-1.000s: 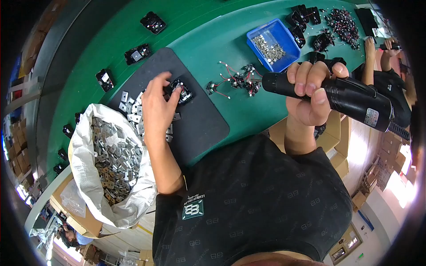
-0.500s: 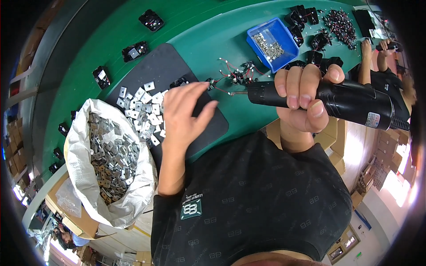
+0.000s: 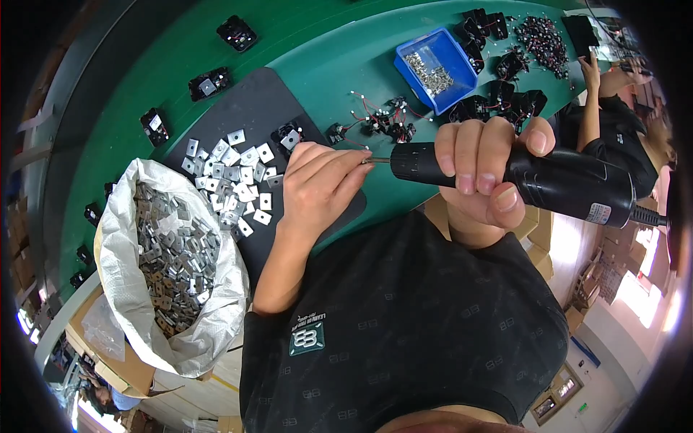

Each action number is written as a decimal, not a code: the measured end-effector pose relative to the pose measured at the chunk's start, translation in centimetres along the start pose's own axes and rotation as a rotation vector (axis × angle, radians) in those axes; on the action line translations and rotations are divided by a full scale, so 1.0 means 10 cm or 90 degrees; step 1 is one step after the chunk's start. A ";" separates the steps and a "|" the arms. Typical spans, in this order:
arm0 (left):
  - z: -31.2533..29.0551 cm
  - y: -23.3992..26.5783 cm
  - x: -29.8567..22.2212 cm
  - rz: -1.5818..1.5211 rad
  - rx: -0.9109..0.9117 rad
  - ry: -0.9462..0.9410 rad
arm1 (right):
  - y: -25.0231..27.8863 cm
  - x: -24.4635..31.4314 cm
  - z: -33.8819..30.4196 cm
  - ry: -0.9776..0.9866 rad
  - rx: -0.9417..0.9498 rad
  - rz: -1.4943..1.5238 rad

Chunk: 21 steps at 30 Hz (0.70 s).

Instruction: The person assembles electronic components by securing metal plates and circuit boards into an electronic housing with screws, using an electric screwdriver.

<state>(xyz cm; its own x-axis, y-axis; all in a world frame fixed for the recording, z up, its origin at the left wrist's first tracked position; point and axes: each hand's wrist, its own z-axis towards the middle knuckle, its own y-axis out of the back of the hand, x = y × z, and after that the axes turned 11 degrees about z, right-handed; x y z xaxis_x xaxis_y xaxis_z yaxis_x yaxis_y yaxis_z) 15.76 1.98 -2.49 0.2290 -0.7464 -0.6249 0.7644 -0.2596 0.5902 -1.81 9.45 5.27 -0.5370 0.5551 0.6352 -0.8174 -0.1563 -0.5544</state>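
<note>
My right hand [image 3: 476,169] is wrapped round a black electric screwdriver [image 3: 577,180], held level with its bit pointing left. At the bit's end, the thumb and fingers of my left hand [image 3: 317,184] are pinched together on what looks like a small metal screw [image 3: 367,160]. Just beyond the left hand, a black housing [image 3: 284,133] with a square metal plate [image 3: 291,139] on it lies on the dark grey mat [image 3: 253,94]. Loose square metal plates [image 3: 245,173] with holes are heaped on the mat, left of my left hand.
A white sack [image 3: 119,267] full of metal plates stands at the left. The blue bin [image 3: 458,54] holds small screws. Wired parts [image 3: 393,123] lie behind the screwdriver, with black housings [image 3: 498,101] further right. Other housings [image 3: 209,84] line the far green surface. A co-worker's arm [image 3: 592,101] shows at right.
My left hand has moved right and closed from an open pose onto the bit's tip. The screwdriver has shifted slightly left and down. The plate-topped housing now shows beyond my left hand.
</note>
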 end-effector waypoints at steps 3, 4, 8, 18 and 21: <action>-0.02 0.03 0.01 0.009 -0.010 0.000 | -0.03 0.00 0.01 -0.009 0.005 0.004; -0.02 0.04 0.00 -0.002 -0.017 0.002 | -0.05 0.00 0.02 -0.008 0.015 0.009; -0.01 0.07 -0.02 -0.025 -0.016 0.002 | -0.09 0.01 0.02 -0.015 0.023 0.018; -0.19 0.14 0.03 -0.006 -0.070 0.022 | -0.25 -0.12 0.00 -0.024 0.043 0.020; -0.25 0.14 0.07 -0.057 -0.115 0.049 | -0.31 -0.15 0.00 -0.028 0.012 0.043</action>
<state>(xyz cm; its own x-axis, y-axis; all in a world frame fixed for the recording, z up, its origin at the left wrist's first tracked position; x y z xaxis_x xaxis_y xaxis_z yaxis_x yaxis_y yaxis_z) 18.55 2.62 -3.38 0.1952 -0.6742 -0.7123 0.8778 -0.2039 0.4336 1.52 9.16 6.04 -0.5989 0.5071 0.6198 -0.7829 -0.2079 -0.5864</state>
